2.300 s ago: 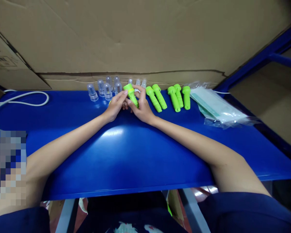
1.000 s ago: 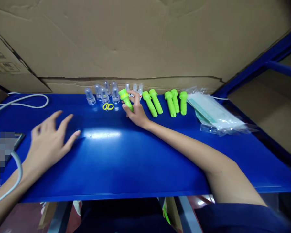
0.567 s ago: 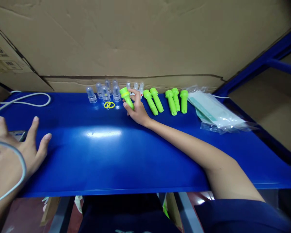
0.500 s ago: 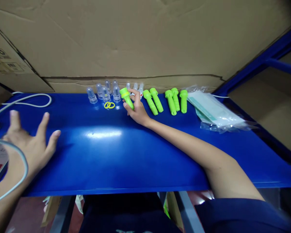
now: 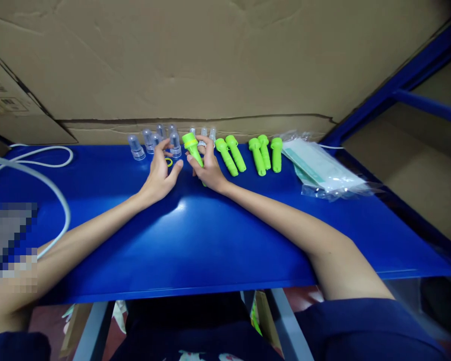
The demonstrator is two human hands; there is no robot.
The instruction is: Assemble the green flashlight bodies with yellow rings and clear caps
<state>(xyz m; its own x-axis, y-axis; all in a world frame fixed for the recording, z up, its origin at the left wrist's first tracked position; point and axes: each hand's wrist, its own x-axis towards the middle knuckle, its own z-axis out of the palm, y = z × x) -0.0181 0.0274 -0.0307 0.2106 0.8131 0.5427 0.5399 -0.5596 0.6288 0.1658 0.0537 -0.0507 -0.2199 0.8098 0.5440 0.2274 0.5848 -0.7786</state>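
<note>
My right hand (image 5: pixel 209 168) grips a bright green plastic part (image 5: pixel 193 148) and holds it tilted above the blue table (image 5: pixel 195 230). My left hand (image 5: pixel 159 173) lies beside it with fingers spread, its fingertips over the yellow rings (image 5: pixel 169 161) and close to the clear plastic caps (image 5: pixel 150 140). It holds nothing. Several more green parts (image 5: pixel 248 153) lie in a row to the right of my right hand.
A clear plastic bag with pale green contents (image 5: pixel 321 168) lies at the right of the table. A white cable (image 5: pixel 41 175) loops across the left end. Cardboard (image 5: pixel 210 65) rises behind the table, and a blue frame (image 5: pixel 406 85) runs at the right.
My left hand has come back from the left end of the table to the yellow rings beside my right hand. My right hand has kept hold of the green part.
</note>
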